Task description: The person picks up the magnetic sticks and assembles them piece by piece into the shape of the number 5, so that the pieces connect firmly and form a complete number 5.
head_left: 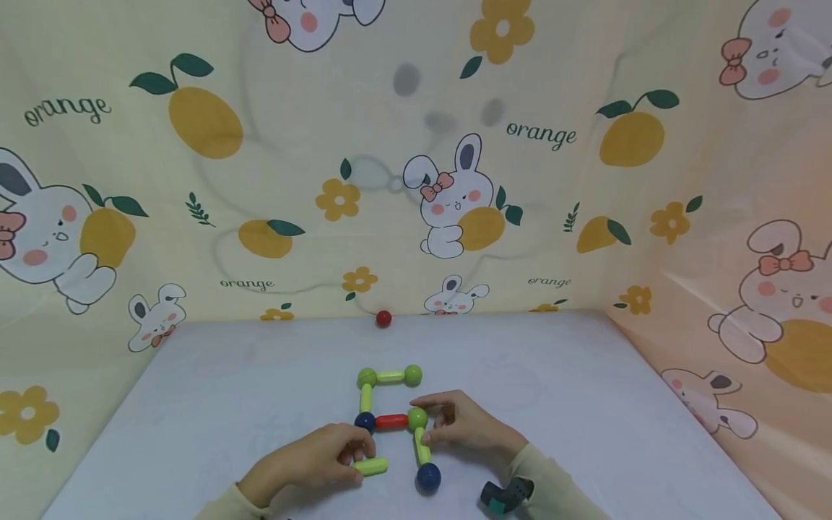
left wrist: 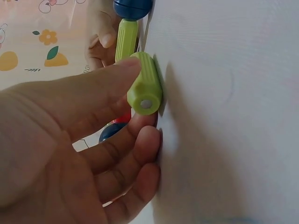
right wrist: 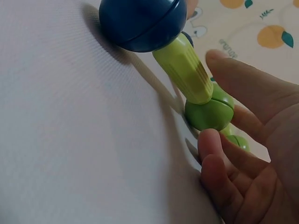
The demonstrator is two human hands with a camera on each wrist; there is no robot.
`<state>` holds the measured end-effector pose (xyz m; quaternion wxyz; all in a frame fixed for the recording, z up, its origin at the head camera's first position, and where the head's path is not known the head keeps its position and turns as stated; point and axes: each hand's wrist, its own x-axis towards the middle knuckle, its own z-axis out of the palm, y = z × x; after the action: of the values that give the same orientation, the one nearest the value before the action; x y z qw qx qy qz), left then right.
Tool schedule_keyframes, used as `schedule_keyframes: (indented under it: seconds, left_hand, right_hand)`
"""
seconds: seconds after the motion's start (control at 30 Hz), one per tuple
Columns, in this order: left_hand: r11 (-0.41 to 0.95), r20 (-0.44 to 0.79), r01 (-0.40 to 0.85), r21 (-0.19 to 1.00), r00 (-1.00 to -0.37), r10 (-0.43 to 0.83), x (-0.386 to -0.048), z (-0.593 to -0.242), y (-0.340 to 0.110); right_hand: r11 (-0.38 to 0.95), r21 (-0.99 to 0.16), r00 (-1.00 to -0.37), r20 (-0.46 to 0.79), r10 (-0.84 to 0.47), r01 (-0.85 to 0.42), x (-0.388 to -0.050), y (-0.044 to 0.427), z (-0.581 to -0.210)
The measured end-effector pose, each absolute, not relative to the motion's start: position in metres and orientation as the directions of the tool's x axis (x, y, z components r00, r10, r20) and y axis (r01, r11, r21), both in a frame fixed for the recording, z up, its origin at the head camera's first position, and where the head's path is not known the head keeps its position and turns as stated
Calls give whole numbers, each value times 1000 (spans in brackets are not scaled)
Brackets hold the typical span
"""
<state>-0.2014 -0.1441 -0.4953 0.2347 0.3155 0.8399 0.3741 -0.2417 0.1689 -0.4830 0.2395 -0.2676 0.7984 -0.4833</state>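
In the head view my left hand (head_left: pixel 325 455) pinches a loose light-green magnetic stick (head_left: pixel 370 466) low over the white table. The left wrist view shows my thumb on that stick (left wrist: pixel 145 86), whose near end has a round metal spot. My right hand (head_left: pixel 464 426) curls around a green ball (head_left: pixel 417 418) at a corner of a stick-and-ball figure. From that ball a red stick (head_left: pixel 391 421) runs left to a blue ball (head_left: pixel 365 421). Another light-green stick (head_left: pixel 422 446) leads toward me to a second blue ball (head_left: pixel 428 478). My right fingertips (right wrist: pixel 210 142) are close beside the green ball.
Behind, the figure continues with an upright-running green stick (head_left: pixel 366 399), a green ball (head_left: pixel 367 377), a further stick (head_left: pixel 391 376) and an end ball (head_left: pixel 412 375). A red ball (head_left: pixel 383 318) lies by the patterned back curtain (head_left: pixel 403 282). A dark strap (head_left: pixel 507 495) is near my right sleeve.
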Motion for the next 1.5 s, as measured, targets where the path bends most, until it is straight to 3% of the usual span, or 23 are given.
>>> schedule_keyframes:
  seconds: [0.1, 0.4, 0.63, 0.77, 1.13, 1.5]
  left_hand:
    - [518, -164, 348, 781, -687, 708, -204, -500, -145]
    - [532, -192, 275, 801, -724, 663, -185, -459, -134]
    - [518, -150, 345, 783, -703, 695, -214, -523, -147]
    - [514, -144, 355, 781, -698, 701, -219, -538, -147]
    - [541, -161, 339, 769, -718, 678, -175, -459, -117]
    - [556, -178, 316, 769, -730, 661, -168, -457, -98]
  right_hand:
    - [387, -900, -726, -128, -676, -202, -241, 169, -481]
    - [402, -894, -739, -133, -661, -199, -241, 167, -484]
    - [399, -896, -751, -124, -648, -196, -239, 165, -483]
    - [400, -897, -754, -128, -644, -190, -240, 164, -483]
    - [404, -896, -760, -131, -636, -184, -242, 165, -485]
    - [409, -890, -759, -122, -640, -202, -239, 164, -483]
